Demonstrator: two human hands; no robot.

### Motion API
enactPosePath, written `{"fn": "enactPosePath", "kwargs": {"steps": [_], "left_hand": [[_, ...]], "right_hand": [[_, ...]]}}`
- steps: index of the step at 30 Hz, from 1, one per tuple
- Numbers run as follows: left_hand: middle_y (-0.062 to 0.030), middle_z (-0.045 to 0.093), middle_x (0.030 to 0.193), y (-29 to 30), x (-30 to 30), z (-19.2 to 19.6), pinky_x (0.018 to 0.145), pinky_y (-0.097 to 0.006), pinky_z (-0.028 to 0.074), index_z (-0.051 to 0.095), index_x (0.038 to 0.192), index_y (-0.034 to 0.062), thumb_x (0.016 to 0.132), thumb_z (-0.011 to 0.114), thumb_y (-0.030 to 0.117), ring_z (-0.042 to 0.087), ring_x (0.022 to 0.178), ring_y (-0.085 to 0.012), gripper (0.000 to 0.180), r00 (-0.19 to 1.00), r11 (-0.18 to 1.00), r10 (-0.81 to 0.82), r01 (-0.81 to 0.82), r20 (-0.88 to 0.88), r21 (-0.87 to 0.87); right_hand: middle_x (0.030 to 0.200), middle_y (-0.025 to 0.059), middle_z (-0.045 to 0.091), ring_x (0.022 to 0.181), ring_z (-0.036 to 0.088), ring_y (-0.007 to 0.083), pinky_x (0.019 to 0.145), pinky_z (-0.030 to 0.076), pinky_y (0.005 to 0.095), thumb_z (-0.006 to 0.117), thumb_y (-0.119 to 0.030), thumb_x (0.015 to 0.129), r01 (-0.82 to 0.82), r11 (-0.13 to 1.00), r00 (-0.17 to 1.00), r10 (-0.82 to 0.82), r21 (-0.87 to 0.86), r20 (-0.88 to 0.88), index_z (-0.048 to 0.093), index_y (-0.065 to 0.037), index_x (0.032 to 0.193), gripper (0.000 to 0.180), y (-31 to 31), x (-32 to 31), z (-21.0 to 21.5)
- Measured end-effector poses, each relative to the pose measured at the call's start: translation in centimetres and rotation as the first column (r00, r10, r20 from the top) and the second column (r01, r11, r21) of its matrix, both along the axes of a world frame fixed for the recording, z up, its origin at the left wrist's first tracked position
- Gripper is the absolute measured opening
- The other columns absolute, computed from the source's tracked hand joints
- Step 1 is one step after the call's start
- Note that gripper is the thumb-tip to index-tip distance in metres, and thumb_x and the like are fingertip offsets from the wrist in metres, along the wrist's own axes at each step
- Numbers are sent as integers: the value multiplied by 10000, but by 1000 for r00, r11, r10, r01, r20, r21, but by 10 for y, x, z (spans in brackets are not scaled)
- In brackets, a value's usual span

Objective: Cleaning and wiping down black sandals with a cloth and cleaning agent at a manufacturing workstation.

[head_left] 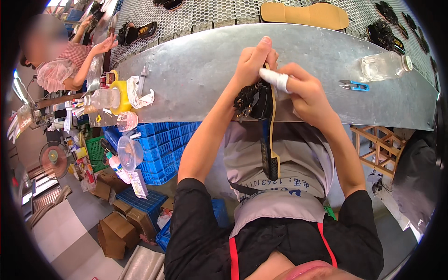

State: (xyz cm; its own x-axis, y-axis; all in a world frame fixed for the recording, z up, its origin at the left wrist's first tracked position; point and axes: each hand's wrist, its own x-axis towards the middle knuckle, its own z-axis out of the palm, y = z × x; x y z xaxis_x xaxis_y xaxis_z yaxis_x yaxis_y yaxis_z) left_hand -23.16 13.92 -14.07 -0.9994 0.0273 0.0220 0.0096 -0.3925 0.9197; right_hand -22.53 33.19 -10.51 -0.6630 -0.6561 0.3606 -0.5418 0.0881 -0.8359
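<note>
My left hand (252,65) grips the toe end of a black sandal (266,109) above the near edge of the metal table, thumb raised. Sole side turned to the right, the sandal hangs with its heel toward my apron. Ruffled black trim shows on its upper, and a tan edge runs along the sole. My right hand (305,93) is curled closed, its stretched index finger covered by a white wrapping (275,79). That fingertip meets the sandal's edge near the toe. Whether the other fingers hold anything is hidden.
On the metal table (196,70) lie blue-handled snips (355,86) and a clear bottle (385,66) at right, and a yellow tape roll (122,96) at left. Beyond runs a mesh surface with sandals and a tan sole (303,15). A co-worker (60,60) sits far left; blue crates (161,149) stand below.
</note>
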Motion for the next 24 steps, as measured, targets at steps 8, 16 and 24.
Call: {"fn": "enactPosePath", "kwargs": {"steps": [8,16,24], "left_hand": [[-12,452,535,3,1,7,517,-306,307,483,542,65,1133,444,411,401,545,-109,687,998,1000,-23,23,50,-9],[-66,416,466,3,5,15,397,-317,324,456,494,79,1140,358,387,402,400,-164,723,999,998,2,0,50,-57],[-59,388,469,9,-2,13,369,-320,320,442,502,72,1147,335,369,392,360,-187,719,999,999,-39,40,31,-33]], "right_hand": [[1023,68,680,831,669,241,736,534,327,565,122,859,114,993,982,-110,15,-151,737,-82,1293,510,-7,-11,-8],[1072,84,661,897,630,154,794,501,290,620,11,957,321,923,714,-88,-212,695,705,37,1164,225,27,30,15],[964,178,611,876,604,237,788,477,317,467,-36,716,277,846,916,-89,-455,391,648,82,970,334,117,22,17]]}}
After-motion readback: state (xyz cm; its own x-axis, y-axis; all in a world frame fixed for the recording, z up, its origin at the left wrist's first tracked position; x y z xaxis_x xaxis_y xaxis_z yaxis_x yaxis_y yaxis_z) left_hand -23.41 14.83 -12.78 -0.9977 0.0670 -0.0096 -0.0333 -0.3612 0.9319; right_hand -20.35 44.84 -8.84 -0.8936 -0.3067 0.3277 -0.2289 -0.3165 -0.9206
